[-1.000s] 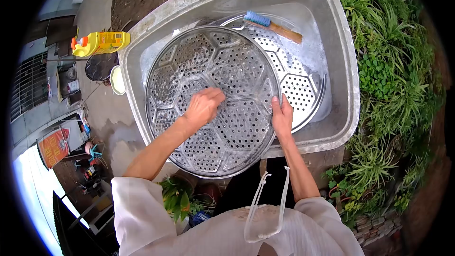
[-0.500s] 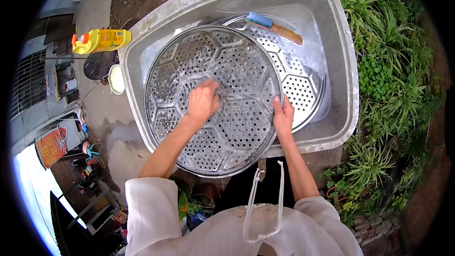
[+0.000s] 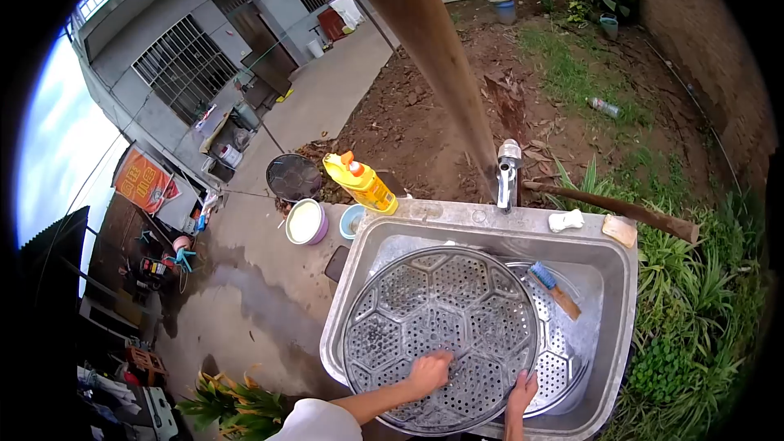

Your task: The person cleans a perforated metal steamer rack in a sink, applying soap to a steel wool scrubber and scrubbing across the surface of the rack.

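A large round perforated metal tray [image 3: 408, 310] lies tilted over the left part of a stone sink [image 3: 625, 294], its surface wet and streaked. My left hand [image 3: 430, 373] is closed against the middle of the tray; whatever it may hold is hidden. At the tray's lower right rim, my right hand [image 3: 523, 392] grips the edge. A second perforated tray [image 3: 555, 359] rests in the sink under the first, partly covered. On it lies a wooden brush [image 3: 559, 296] with blue bristles.
A yellow bottle [image 3: 367, 188] stands at the sink's back left corner, near a metal tap [image 3: 508, 175]. A white bar [image 3: 567, 220] and a tan block [image 3: 619, 230] sit on the back ledge. Basins [image 3: 307, 222] stand left; a wooden post [image 3: 433, 57] rises behind.
The view has tilted up and shifted, bringing the tap, post and yard into sight. My left hand has moved lower on the tray. My right hand still holds its rim.
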Demonstrator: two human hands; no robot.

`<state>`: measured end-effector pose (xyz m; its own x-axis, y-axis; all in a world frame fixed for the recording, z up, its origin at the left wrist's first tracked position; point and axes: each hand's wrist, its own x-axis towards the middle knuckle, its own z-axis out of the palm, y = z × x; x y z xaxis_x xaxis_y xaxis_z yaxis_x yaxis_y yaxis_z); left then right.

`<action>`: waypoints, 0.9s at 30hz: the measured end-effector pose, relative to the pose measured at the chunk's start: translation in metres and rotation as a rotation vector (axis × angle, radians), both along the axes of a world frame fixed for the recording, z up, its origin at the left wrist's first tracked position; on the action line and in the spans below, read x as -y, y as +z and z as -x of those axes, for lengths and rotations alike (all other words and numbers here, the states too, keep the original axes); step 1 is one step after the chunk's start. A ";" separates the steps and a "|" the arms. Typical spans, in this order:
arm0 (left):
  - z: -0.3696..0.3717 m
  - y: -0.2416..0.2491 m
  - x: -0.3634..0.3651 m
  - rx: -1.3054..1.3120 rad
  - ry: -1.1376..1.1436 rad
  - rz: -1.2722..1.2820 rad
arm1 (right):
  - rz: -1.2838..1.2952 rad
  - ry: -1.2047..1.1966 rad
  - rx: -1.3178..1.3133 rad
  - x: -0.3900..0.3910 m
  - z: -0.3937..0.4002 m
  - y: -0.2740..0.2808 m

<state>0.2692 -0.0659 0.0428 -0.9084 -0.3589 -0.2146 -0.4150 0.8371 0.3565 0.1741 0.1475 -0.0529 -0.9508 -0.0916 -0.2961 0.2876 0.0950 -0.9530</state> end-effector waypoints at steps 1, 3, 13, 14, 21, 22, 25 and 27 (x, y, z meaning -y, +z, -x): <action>-0.021 0.010 0.004 0.064 -0.007 -0.002 | -0.013 0.016 -0.012 0.005 0.004 -0.001; -0.013 0.013 0.011 0.087 -0.013 0.055 | 0.068 0.018 -0.002 0.016 0.011 0.006; -0.021 0.017 0.006 -0.035 -0.080 -0.007 | -0.004 -0.055 -0.037 0.012 0.003 0.025; -0.024 0.018 0.017 -0.019 -0.091 -0.001 | 0.002 -0.065 -0.021 0.012 0.004 0.022; 0.158 -0.012 0.025 -0.240 -0.118 -0.002 | 0.042 -0.012 -0.101 0.011 0.000 0.016; 0.178 -0.023 0.014 -0.262 -0.191 -0.012 | 0.025 0.017 -0.066 0.009 0.000 0.016; 0.176 -0.017 -0.027 -0.261 -0.381 -0.079 | -0.029 0.065 0.021 0.005 0.003 0.021; 0.120 -0.014 -0.037 -0.230 -0.471 -0.163 | 0.062 0.011 0.006 0.009 0.001 0.020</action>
<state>0.1495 -0.0286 0.0283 -0.9929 0.1189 -0.0106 0.0949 0.8397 0.5347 0.1734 0.1386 -0.0330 -0.9477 -0.1206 -0.2956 0.2930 0.0391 -0.9553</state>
